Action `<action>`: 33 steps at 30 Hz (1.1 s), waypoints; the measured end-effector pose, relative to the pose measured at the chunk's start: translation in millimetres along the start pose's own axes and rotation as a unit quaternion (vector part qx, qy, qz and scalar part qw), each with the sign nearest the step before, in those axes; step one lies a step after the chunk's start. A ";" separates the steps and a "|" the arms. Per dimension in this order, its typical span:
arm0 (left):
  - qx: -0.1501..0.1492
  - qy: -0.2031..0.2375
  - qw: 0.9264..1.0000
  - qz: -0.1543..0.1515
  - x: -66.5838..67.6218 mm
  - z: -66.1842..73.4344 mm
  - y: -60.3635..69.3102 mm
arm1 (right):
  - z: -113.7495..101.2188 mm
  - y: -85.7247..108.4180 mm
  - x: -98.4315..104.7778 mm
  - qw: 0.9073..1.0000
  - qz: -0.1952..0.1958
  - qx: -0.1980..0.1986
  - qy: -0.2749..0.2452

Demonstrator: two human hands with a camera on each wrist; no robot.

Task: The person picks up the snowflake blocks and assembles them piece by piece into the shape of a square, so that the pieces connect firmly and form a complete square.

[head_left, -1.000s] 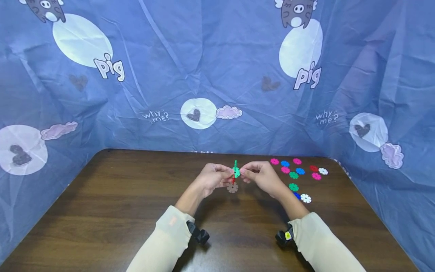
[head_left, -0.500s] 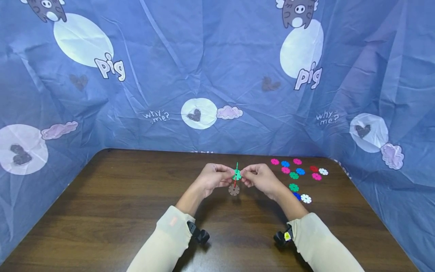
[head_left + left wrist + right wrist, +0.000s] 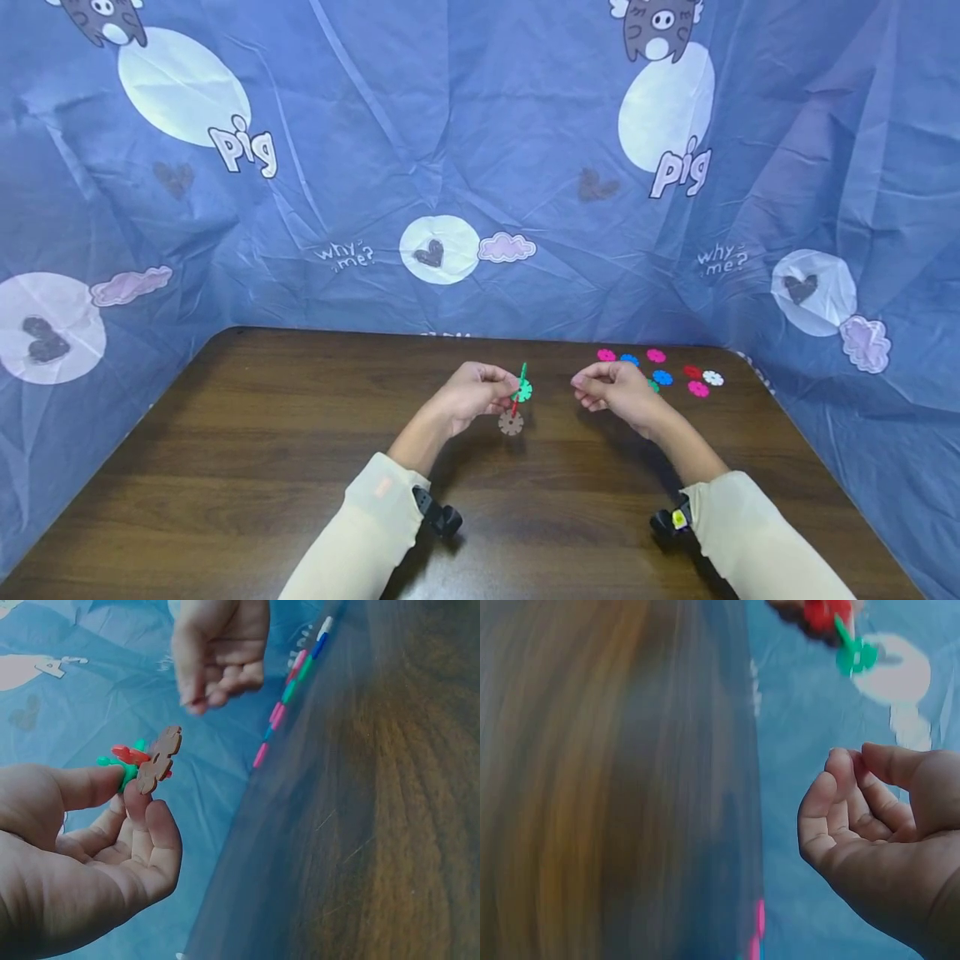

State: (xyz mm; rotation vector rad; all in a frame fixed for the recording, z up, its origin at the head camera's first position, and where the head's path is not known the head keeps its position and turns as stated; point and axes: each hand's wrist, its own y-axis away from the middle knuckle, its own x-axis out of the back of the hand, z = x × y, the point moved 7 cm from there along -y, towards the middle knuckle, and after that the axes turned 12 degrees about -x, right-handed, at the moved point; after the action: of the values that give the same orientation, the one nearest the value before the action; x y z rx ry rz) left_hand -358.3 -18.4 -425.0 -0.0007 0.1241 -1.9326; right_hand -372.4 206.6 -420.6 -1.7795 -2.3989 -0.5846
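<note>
My left hand point(image 3: 468, 396) pinches a small joined piece of notched plastic snowflake discs between thumb and fingertips. Its green discs point(image 3: 526, 390) sit at the fingertips, one of them standing edge-on. Below them a red disc point(image 3: 514, 408) links to a brown disc point(image 3: 511, 423). The left wrist view shows the brown disc point(image 3: 160, 761) close to the fingers, beside the red disc point(image 3: 131, 754). Right of this piece, apart from it, my right hand point(image 3: 618, 393) hangs in the air, fingers loosely curled with nothing visible between them. In the right wrist view the green disc point(image 3: 856, 655) appears blurred.
Loose snowflake discs lie at the table's back right, among them a pink disc point(image 3: 699, 389), a white disc point(image 3: 713, 378) and a red disc point(image 3: 692, 372). The right hand and forearm cover several others. A blue printed cloth point(image 3: 337, 167) hangs behind the brown table point(image 3: 262, 433).
My right hand has let go of the joined discs and moved right, toward the loose discs. The left hand stays nearly in place, the piece turning slightly in its grip.
</note>
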 end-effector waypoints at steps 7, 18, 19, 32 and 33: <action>-0.005 -0.006 1.000 0.002 2.2 2.0 -1.4 | 15.7 7.9 64.6 0.996 0.060 0.000 0.072; 0.003 -0.004 1.000 0.003 3.6 -0.4 0.8 | 53.6 8.0 100.9 0.967 0.057 -0.037 0.244; 0.003 -0.005 1.000 0.002 3.3 -0.6 0.8 | 55.1 8.2 99.9 0.964 0.055 -0.036 0.256; 0.005 -0.003 1.000 -0.002 2.3 0.8 -0.3 | 55.8 5.3 92.2 0.974 0.002 -0.027 0.226; 0.006 -0.004 1.000 -0.004 2.0 0.9 0.1 | 55.0 4.4 92.4 0.976 0.010 -0.018 0.215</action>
State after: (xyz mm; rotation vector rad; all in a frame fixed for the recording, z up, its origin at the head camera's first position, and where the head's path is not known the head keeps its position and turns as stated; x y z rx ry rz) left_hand -358.9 -20.3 -424.2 -0.0014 0.1076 -1.9405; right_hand -389.1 310.7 -442.4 -1.4968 -2.0839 -0.9093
